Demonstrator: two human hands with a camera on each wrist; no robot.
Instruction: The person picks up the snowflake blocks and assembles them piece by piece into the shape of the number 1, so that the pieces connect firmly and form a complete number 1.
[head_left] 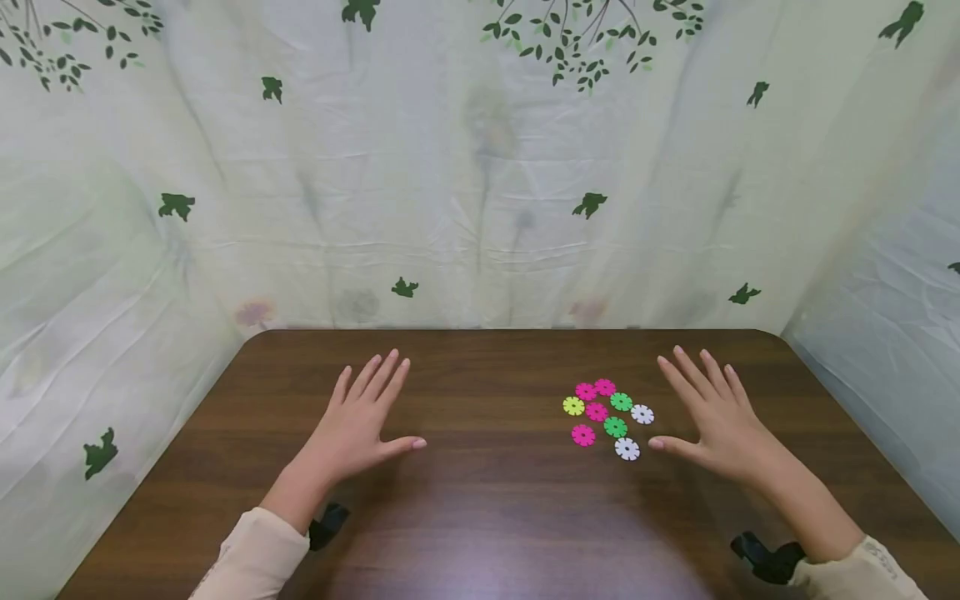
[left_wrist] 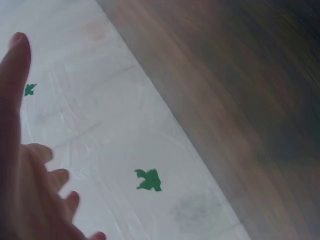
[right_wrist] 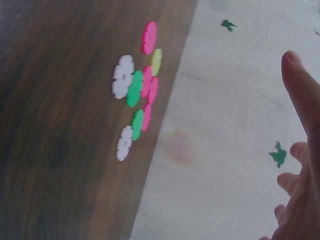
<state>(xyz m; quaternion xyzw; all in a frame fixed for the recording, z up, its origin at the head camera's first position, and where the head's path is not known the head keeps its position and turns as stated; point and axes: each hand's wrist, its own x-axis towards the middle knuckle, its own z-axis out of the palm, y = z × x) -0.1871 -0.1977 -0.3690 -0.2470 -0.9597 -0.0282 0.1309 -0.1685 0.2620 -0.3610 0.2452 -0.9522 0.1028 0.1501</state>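
Several flat notched plastic discs, shaped like flowers, lie in a loose group on the table right of the middle. Among them are a pink disc point(head_left: 583, 435), a yellow disc point(head_left: 573, 406), a green disc point(head_left: 615, 427) and a white disc point(head_left: 627, 449). My right hand point(head_left: 723, 429) is just right of the group, fingers spread, its thumb tip near the white discs and nothing held. On the left side my left hand point(head_left: 360, 421) hovers with fingers extended, holding nothing. The right wrist view shows the same discs, with a green disc point(right_wrist: 134, 89) beside a large white disc point(right_wrist: 123, 76).
The brown wooden table point(head_left: 480, 517) has rounded far corners. Behind it and at both sides hangs a pale curtain point(head_left: 450, 167) printed with leaves and green birds. A black strap point(head_left: 328, 527) is on the left wrist, another black strap point(head_left: 767, 558) on the right.
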